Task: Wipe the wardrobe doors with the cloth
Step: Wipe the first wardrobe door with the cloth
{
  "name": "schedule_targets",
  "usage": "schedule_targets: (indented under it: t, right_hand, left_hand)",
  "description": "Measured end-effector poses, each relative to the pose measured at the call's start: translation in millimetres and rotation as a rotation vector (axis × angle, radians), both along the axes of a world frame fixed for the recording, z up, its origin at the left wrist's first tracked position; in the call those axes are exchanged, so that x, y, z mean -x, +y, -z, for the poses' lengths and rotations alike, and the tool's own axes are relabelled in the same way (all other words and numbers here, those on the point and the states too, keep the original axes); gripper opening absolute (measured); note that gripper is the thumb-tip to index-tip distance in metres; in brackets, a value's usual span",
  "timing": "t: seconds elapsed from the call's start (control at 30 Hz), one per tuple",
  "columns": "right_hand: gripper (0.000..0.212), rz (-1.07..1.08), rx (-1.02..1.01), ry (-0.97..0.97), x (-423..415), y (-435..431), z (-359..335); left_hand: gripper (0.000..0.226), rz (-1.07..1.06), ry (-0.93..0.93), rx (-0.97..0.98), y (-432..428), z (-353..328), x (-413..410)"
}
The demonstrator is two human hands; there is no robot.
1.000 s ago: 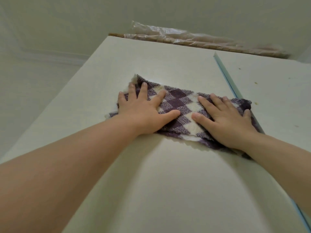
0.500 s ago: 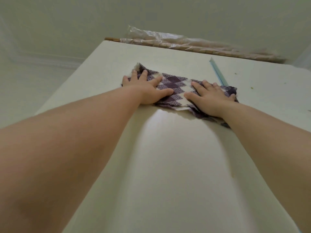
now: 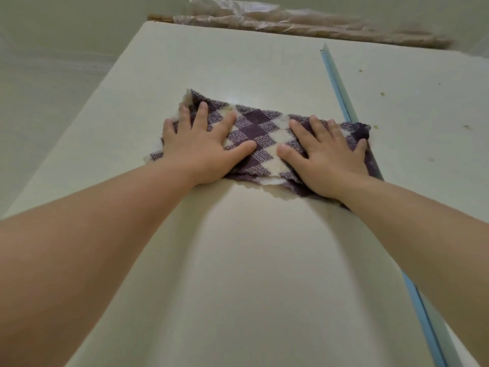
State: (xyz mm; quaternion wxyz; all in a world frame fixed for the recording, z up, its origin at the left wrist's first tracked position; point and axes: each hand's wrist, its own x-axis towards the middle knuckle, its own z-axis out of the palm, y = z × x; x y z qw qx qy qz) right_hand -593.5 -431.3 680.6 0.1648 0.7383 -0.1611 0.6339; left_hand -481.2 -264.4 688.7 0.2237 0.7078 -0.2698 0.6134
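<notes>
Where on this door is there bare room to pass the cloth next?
Bare door runs above the cloth up to the plastic-wrapped bundle on top, below it down the middle, and left of the left hand to the door's edge. Crowded on the right: the right hand and the cloth's end sit at the blue strip.

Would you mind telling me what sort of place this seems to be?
Probably a room in a home, perhaps a bedroom: a tall pale wardrobe door with a blue edge strip, a plastic-wrapped bundle stored on top, and a checked cloth pressed against it.
</notes>
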Motion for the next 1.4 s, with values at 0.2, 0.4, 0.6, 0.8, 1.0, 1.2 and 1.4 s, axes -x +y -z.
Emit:
schedule_targets:
  t: [0.2, 0.4, 0.6, 0.8, 1.0, 1.2, 1.4]
  right_hand:
    - [0.067, 0.02, 0.005, 0.016, 3.1, 1.0, 42.9]
    - [0.066, 0.037, 0.008, 0.06, 4.9, 1.5, 80.1]
    - [0.064, 0.038, 0.008, 0.09, 3.5, 2.4, 98.6]
    - [0.065, 0.033, 0.039, 0.092, 3.8, -0.5, 84.4]
    - [0.067, 0.017, 0.062, 0.07, 1.9, 0.8, 40.6]
    - [0.066, 0.013, 0.074, 0.044, -1.0, 6.7, -5.4]
    - [0.065, 0.017, 0.088, 0.034, -3.8, 10.6, -48.7]
  left_hand:
    - [0.079, 0.001, 0.026, -0.021, 1.5, 40.2, 1.0]
    - [0.086, -0.013, 0.058, -0.013, 0.2, 76.0, 2.7]
    - [0.086, 0.111, 0.222, 0.1, -6.8, 78.0, 31.1]
    - [0.098, 0.051, 0.231, 0.241, -41.5, 56.7, 38.5]
    - [0.096, 0.023, 0.14, 0.272, -39.9, 22.3, 25.8]
    - [0.101, -0.001, 0.153, 0.294, -36.3, -26.1, 23.5]
    - [0.101, -0.008, 0.145, 0.336, -29.9, -67.4, 21.5]
